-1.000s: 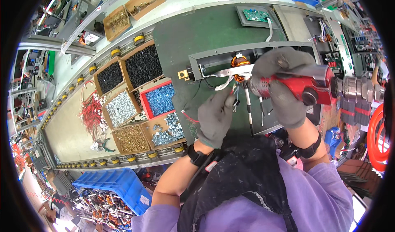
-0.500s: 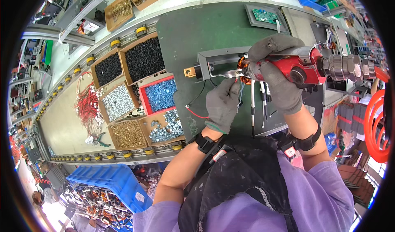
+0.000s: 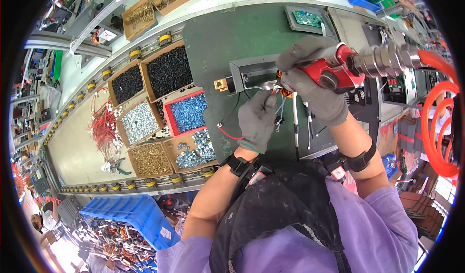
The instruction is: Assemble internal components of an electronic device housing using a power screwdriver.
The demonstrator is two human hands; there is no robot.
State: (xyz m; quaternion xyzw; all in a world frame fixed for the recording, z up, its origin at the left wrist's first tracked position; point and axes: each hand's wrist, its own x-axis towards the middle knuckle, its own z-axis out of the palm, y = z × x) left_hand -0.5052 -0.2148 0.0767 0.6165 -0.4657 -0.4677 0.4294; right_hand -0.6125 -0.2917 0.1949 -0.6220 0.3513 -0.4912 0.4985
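My right hand [image 3: 317,98], in a grey glove, is wrapped round a red air-powered driver [image 3: 341,72] lying sideways. Its tip meets the end of a metal strip [image 3: 261,86] inside a grey metal housing [image 3: 254,66]. Just below that tip, my gloved left hand [image 3: 256,120] is closed in a pinch on a thin red wire [image 3: 229,133], whose end shows at the fingertips. A copper coil [image 3: 287,93] sits beside the driver's nose, partly hidden by it. From the housing's left end sticks out a brass terminal [image 3: 221,85]. White sleeved cables [image 3: 296,115] hang toward me.
Left of the green work mat [image 3: 218,35] stand boxes of black screws [image 3: 169,70], blue-tinted fasteners [image 3: 187,112] and brass-coloured parts [image 3: 151,159]. A bundle of red wires [image 3: 104,127] lies beyond. A circuit board [image 3: 307,18] rests at the back; an orange air hose [image 3: 438,123] coils at right.
The driver and my right hand have shifted left, and its rear end has swung away from me. My left hand moved slightly left, still pinching the wire.
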